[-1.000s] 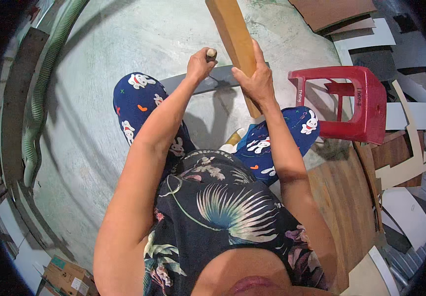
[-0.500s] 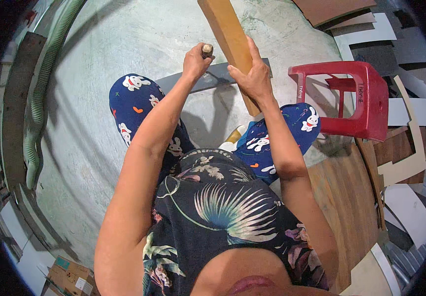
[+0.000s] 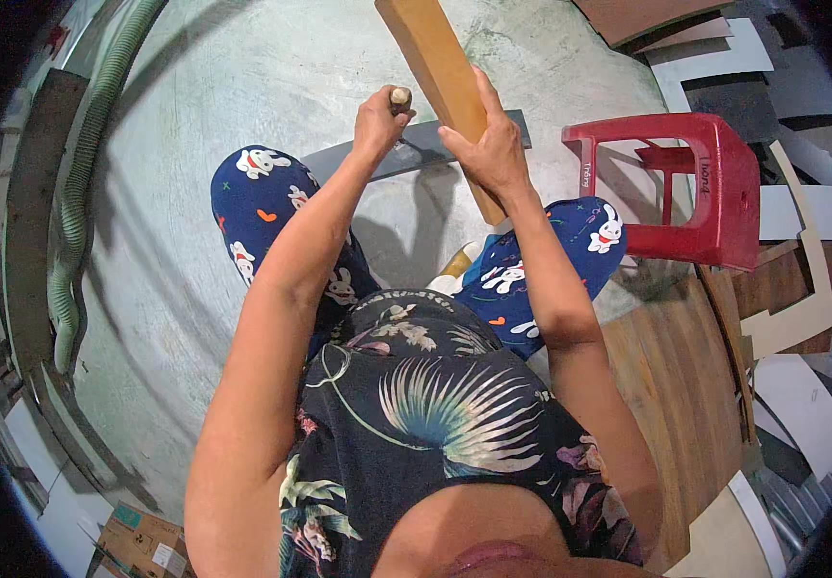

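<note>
My left hand (image 3: 377, 125) is closed round the upright handle of a hand tool (image 3: 399, 97), whose round end is pale. A little of its shaft shows below the fist, but the tip is too small to make out. Under it a long grey board (image 3: 339, 166) lies across the floor in front of my knees. My right hand (image 3: 495, 156) grips a thick yellow-brown wooden block (image 3: 435, 63) along its lower part, thumb on the near side, fingers on the far side. The block slants up and left past the frame's top edge, above the grey board's right part.
A red plastic stool (image 3: 729, 197) stands beyond my right knee. Cut panels and offcuts (image 3: 801, 414) pile up along the right, with a brown wood-grain sheet (image 3: 666, 385) nearer me. On the left run a ribbed green hose (image 3: 74, 202) and a dark plank (image 3: 35, 212). A cardboard box (image 3: 141, 544) sits at lower left.
The wooden block and my right hand have shifted slightly left. My left hand, with the tool, has moved a little left too. Both grips stay the same.
</note>
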